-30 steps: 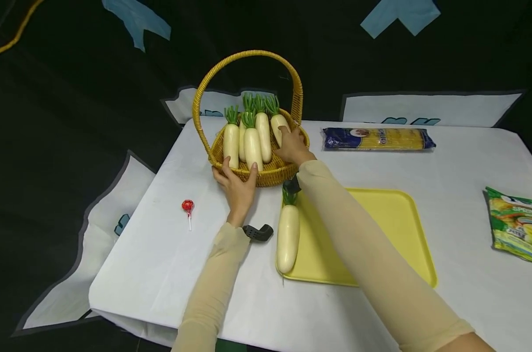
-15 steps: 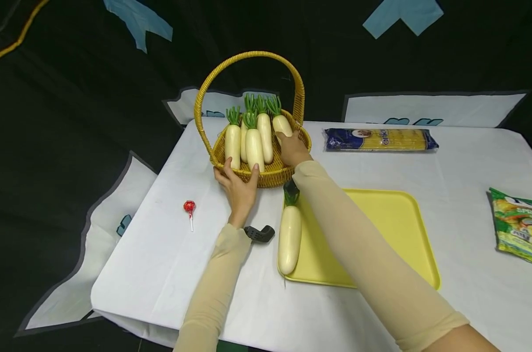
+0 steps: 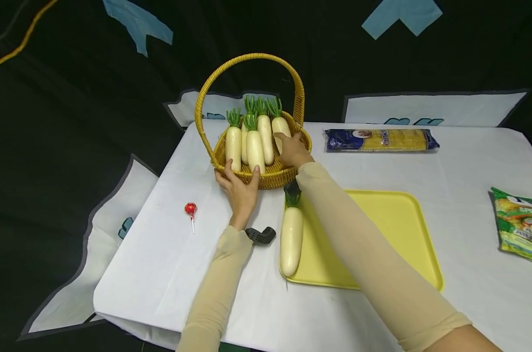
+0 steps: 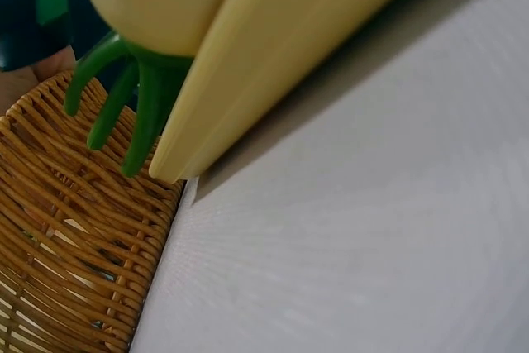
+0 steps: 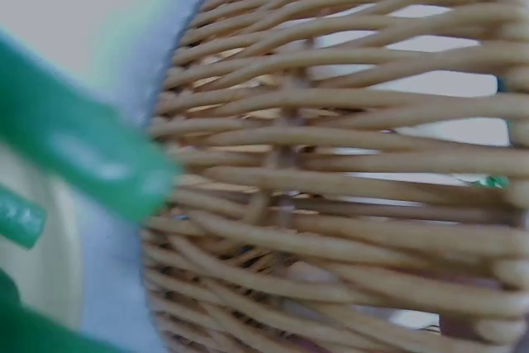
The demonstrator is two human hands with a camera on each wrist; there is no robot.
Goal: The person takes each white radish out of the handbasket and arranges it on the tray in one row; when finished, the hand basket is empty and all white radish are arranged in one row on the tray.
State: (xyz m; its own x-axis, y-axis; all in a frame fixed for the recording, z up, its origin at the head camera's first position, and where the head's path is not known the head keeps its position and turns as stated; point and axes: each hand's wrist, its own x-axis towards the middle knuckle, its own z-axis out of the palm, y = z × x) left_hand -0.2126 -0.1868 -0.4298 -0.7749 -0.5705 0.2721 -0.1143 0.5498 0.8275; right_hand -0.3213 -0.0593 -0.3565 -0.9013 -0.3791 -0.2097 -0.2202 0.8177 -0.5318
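A wicker basket (image 3: 272,182) with a tall arched handle stands at the back of the table, holding several white radishes (image 3: 254,149) with green tops. My left hand (image 3: 241,194) grips the basket's near rim, index finger and thumb spread along it. Inside the right side of the basket, my right hand (image 3: 294,150) holds a radish (image 3: 280,125), thumb against its side; its lower end is hidden. Another radish (image 3: 291,242) lies along the left edge of a yellow tray (image 3: 391,234). The wrist views show mainly basket weave (image 5: 331,146) and green stalks (image 4: 145,113).
A red lollipop (image 3: 190,209) lies left of my left forearm. Behind the tray is a long pack of noodles (image 3: 382,140), and a green food packet (image 3: 523,222) sits at the far right. My right forearm crosses over the tray.
Both hands stay at the basket, with the right fingers shifting only slightly around the radish. The whole scene drifts a little in the head view.
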